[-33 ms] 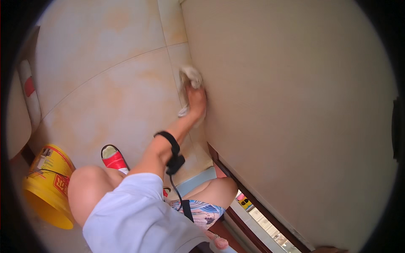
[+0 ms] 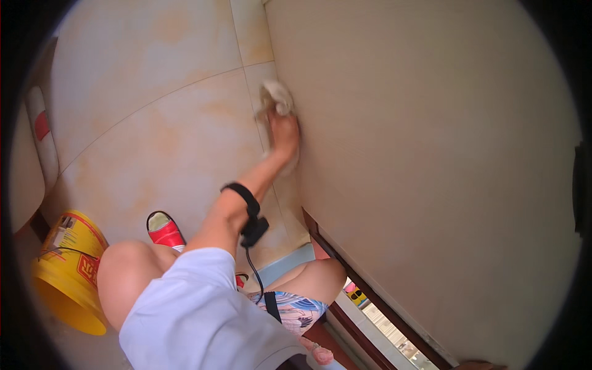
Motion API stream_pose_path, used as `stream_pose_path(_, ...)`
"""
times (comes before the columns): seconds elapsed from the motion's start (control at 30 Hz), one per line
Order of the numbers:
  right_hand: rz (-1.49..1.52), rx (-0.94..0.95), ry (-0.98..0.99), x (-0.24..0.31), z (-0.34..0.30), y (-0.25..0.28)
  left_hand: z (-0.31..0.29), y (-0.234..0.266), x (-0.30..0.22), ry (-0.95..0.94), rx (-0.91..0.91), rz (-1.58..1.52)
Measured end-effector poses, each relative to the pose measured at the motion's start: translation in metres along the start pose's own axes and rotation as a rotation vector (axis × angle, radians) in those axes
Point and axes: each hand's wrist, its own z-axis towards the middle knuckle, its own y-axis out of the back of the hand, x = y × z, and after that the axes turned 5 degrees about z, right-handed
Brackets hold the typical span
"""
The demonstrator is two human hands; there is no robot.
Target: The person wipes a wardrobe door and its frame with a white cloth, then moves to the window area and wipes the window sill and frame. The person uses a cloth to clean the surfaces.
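Note:
My left hand (image 2: 285,132) is closed round a crumpled whitish cloth (image 2: 279,95), slightly blurred by motion. The hand presses low at the corner where the tiled floor (image 2: 166,129) meets a broad beige upright panel (image 2: 431,154). Cloth shows beyond the fingers and in a strip under the wrist. A black strap with a small box (image 2: 253,231) and a cable sits on my left forearm. At the bottom edge, by the panel's near end, only a sliver of what looks like my right hand (image 2: 481,365) shows; its fingers cannot be made out.
A yellow bucket (image 2: 68,290) with a dark handle leans at the lower left, beside my bent knee. Near it is my foot in a red slipper (image 2: 165,229). A pale rounded furniture piece (image 2: 28,166) stands at the far left. A dark-framed gap (image 2: 385,327) runs along the panel's near end.
My left hand and the cloth have shifted slightly farther away along the foot of the panel. The bucket and the slipper stay in place.

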Motion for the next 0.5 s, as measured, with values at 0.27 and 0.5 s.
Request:
stream_pose_path(0.27, 0.005, 0.033, -0.064, -0.006, 0.001, 0.004, 0.116, 0.041, -0.014, -0.131, -0.346, -0.141)
stream_pose_path(0.5, -0.005, 0.066, -0.132, -0.008, -0.002, 0.003, 0.07, 0.029, -0.011, 0.213, 0.145, -0.382)
